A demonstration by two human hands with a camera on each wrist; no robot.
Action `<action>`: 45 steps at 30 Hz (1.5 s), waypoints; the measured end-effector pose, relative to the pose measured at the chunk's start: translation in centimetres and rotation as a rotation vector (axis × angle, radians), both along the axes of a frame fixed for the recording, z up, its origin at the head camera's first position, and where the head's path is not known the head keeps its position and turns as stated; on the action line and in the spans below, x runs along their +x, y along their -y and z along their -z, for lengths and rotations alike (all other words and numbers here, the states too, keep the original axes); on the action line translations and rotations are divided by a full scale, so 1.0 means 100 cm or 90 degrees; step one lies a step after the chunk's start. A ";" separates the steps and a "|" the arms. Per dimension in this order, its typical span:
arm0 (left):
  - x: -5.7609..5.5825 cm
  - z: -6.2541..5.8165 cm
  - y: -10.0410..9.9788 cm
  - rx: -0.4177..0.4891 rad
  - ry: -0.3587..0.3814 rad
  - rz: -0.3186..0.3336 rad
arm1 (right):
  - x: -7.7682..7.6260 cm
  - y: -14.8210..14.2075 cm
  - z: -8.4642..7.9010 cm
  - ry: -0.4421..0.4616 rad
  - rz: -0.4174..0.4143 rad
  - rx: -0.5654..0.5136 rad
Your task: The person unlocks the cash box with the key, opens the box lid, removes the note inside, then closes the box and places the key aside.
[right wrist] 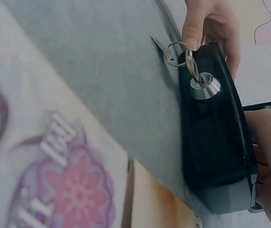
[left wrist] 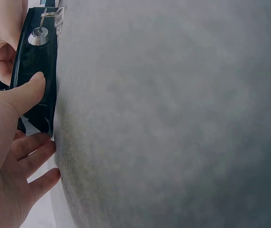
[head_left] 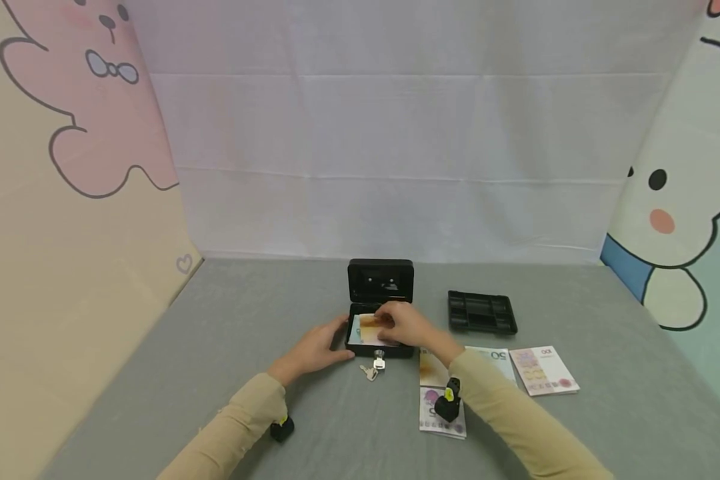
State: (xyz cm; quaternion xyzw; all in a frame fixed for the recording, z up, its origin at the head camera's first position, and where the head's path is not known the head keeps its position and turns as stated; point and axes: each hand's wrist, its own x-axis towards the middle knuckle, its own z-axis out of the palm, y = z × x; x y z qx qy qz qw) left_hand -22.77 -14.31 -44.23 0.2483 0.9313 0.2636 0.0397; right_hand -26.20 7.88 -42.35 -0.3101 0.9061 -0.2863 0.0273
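A small black cash box [head_left: 351,349] stands on the table with its lid [head_left: 381,280] raised. Banknotes [head_left: 366,329] lie inside it, an orange-brown one among them. My left hand [head_left: 319,345] holds the box at its left front corner; in the left wrist view the thumb [left wrist: 33,92] presses the front face and the fingers [left wrist: 35,149] lie along the side. Reaching into the box from the right, my right hand [head_left: 409,323] pinches the orange-brown banknote with curled fingers; its fingertips are partly hidden. From the front lock [right wrist: 204,86] hangs a ring of keys [head_left: 370,371].
Right of the box lies a black compartment tray [head_left: 483,313]. Nearer, several banknote stacks lie under and beside my right forearm: an orange-brown one [head_left: 432,369], a 50 stack [head_left: 493,359], a purple-printed stack [head_left: 443,427] and a 100 stack [head_left: 543,371]. White cloth [head_left: 390,133] hangs behind.
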 end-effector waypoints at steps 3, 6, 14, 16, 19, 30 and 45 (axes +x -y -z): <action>0.000 0.000 -0.001 -0.004 0.005 -0.001 | 0.000 0.001 0.001 -0.017 -0.005 0.007; 0.001 0.000 -0.001 -0.002 0.003 0.003 | -0.001 0.002 0.002 -0.039 -0.008 0.027; 0.001 0.001 0.000 0.009 -0.019 0.012 | 0.002 0.004 0.005 -0.066 0.000 0.071; 0.001 0.002 0.000 0.010 -0.021 0.014 | 0.002 0.004 0.005 -0.071 0.000 0.074; 0.001 0.002 0.000 0.011 -0.023 0.017 | 0.003 0.003 0.006 -0.078 0.003 0.069; 0.001 0.002 0.001 0.024 -0.032 0.023 | -0.001 -0.001 0.002 -0.100 -0.017 -0.013; 0.002 -0.001 0.000 0.021 -0.004 0.004 | 0.009 -0.002 -0.009 0.001 -0.004 -0.095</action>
